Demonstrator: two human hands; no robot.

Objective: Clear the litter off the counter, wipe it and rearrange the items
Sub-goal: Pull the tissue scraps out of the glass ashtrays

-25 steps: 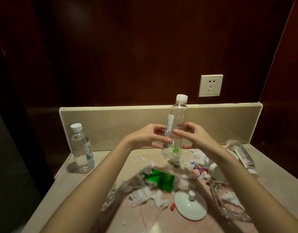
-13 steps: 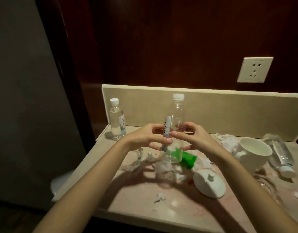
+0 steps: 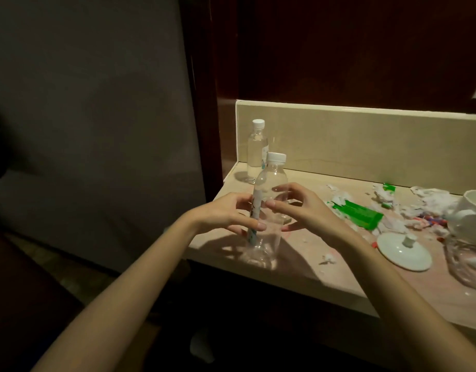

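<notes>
Clear empty bottle (image 3: 266, 210) pinched upright between left hand (image 3: 226, 213) and right hand (image 3: 301, 208), lifted above the desk (image 3: 298, 253) left end — likely headed for disposal; paper litter (image 3: 419, 208) untouched.

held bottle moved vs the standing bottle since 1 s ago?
Yes. The held bottle has gone left, now overlapping the standing bottle in view; earlier it was well right of it.

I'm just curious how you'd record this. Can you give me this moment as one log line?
step: clearing litter | left hand: grips empty bottle | right hand: grips same bottle | bottle: upright, capped, above counter edge | litter: paper scraps remain
</notes>
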